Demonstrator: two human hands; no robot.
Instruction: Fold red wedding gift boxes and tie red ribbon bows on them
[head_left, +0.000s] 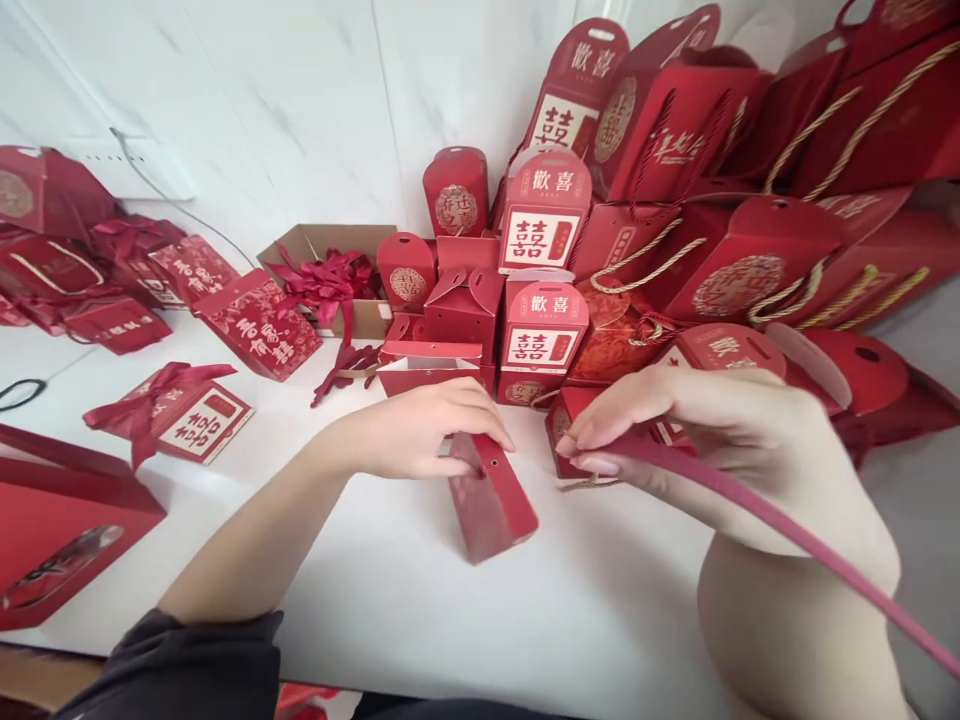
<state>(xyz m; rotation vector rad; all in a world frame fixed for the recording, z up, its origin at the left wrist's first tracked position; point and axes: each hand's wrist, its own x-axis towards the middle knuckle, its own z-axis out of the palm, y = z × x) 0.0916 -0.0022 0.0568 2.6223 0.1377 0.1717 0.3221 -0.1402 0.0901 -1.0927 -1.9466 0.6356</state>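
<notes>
Near the middle of the white table, my left hand has its fingers wrapped over the top of a small red gift box. A round hole shows in the upper panel of that box. Off to the right and raised above the table, my right hand pinches the end of a dark pink ribbon between thumb and fingertips. The ribbon runs from the pinch down to the lower right edge of the view. Behind the right fingertips stands another small red box, partly covered by the hand.
Stacked red gift boxes and bags with rope handles fill the back right. A cardboard box of ribbons stands at the back. On the left lie a ribbon-tied box and a large red box.
</notes>
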